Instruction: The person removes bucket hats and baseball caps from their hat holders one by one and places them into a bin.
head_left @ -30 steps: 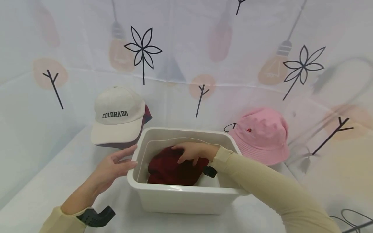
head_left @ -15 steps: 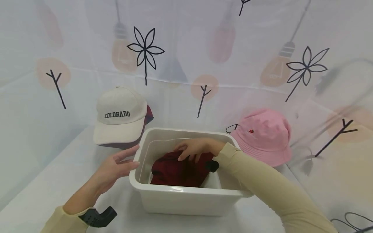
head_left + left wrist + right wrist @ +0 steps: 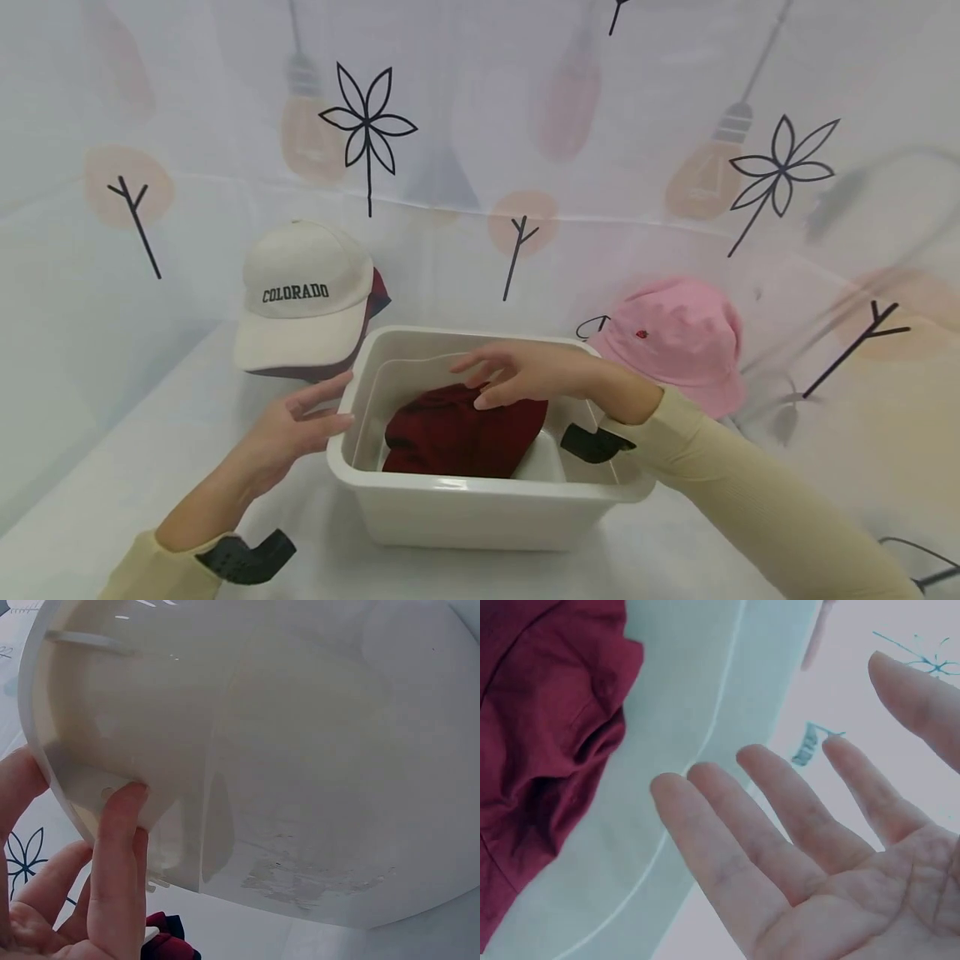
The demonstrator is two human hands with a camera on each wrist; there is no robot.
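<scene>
A dark red fabric hat [image 3: 457, 433] lies inside a white plastic bin [image 3: 487, 517]. My right hand [image 3: 525, 371] hovers over the bin's far right part, above the hat, with nothing in it. In the right wrist view its fingers [image 3: 712, 844] are spread and apart from the red cloth [image 3: 555, 712]. At the bin's left side, my left hand [image 3: 300, 429] touches the rim with fairly straight fingers. The left wrist view has those fingers [image 3: 116, 862] against the bin's outer wall [image 3: 300, 765], just under the rim.
A cream baseball cap [image 3: 303, 292] reading COLORADO stands at the back left, with dark red and navy cloth [image 3: 378, 293] behind it. To the back right is a pink bucket hat [image 3: 675, 342] close by the bin. A printed curtain [image 3: 450, 167] hangs behind the white table [image 3: 277, 517].
My right hand has come up off the red hat and shifted right, its fingers loosening. The hat stays in the bin. My left hand keeps its place at the rim.
</scene>
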